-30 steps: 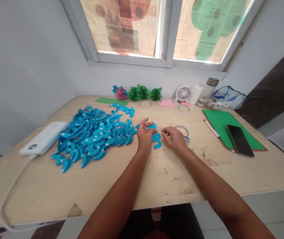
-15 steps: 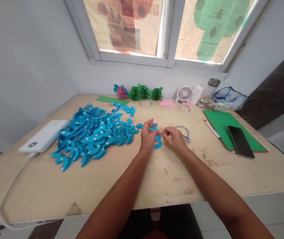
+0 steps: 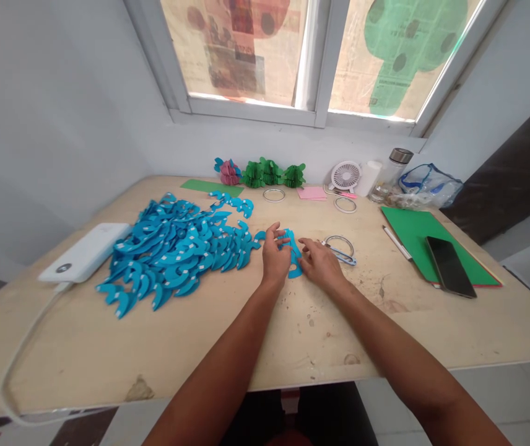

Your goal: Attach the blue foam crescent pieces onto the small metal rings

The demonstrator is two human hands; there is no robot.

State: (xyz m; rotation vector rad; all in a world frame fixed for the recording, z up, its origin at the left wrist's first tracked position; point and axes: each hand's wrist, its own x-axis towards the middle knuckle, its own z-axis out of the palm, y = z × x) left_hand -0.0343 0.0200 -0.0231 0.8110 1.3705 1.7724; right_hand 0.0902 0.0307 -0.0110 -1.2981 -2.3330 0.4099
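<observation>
Between my hands lies a curved blue paper piece (image 3: 295, 271) on the wooden table. My left hand (image 3: 276, 257) rests along its left side, fingers apart and touching the paper, partly covering it. At its right edge is my right hand (image 3: 321, 263), with thumb and index finger spread; whether they touch the paper is hard to tell. Just beyond the right hand lie a ring-shaped roll of tape (image 3: 339, 238) and a light-blue handled tool (image 3: 346, 257), partly hidden. To the left spreads a large heap of blue curved paper pieces (image 3: 176, 241) with small white squares on them.
A white power bank (image 3: 86, 251) with a cable sits at left. Green and pink paper figures (image 3: 269, 172), tape rolls (image 3: 273, 196) and a small fan (image 3: 345, 176) stand along the back. A phone (image 3: 449, 266) lies on green sheets (image 3: 408, 226), beside a pen (image 3: 397, 243).
My fingertips, together in a pinch before, have come apart. The right hand has lowered slightly and its fingers have spread, while the left has settled on the blue paper.
</observation>
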